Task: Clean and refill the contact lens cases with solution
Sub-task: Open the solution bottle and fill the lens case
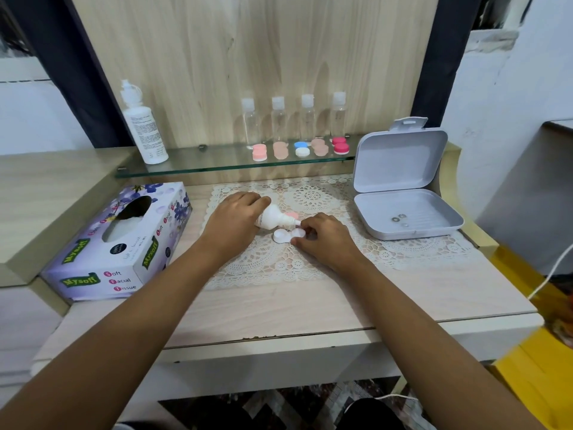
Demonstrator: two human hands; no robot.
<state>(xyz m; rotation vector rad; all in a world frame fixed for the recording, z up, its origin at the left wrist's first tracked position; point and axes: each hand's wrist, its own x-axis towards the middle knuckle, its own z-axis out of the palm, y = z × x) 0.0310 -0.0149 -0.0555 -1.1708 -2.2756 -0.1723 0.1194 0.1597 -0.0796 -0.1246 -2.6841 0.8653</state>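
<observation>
Pale wood desk (279, 308) against wood-grain back panel (248, 57), lace doily (310, 268) spread across middle. Gripped small solution bottle (273, 217) in left hand (234, 218), fingers curled round its base end. Held it tipped nearly flat above doily, nozzle aimed right, tip just beside right hand (325, 240). Pinched white lens case (286, 235) at its right end with right hand, thumb on near side, fingers on far side. Case flat on doily at centre of desk, both wells uncapped and facing up, just below nozzle. Could not tell whether wells held liquid. Noted pink cap (292, 215) on doily just behind bottle, mostly hidden. Left of doily: purple flowered tissue box (117, 243), set at an angle. At doily's right end: grey hinged box (400, 159) lying open, lid propped up, few small rings (398, 218) in tray. Behind, on glass shelf (217, 166): tall white bottle (144, 128) upright at left, then four clear bottles (278, 122) with white caps in a row. In front of those, row of closed lens cases (300, 148) in pink, peach, blue-white and red. White cable (552, 274) off desk at far right
</observation>
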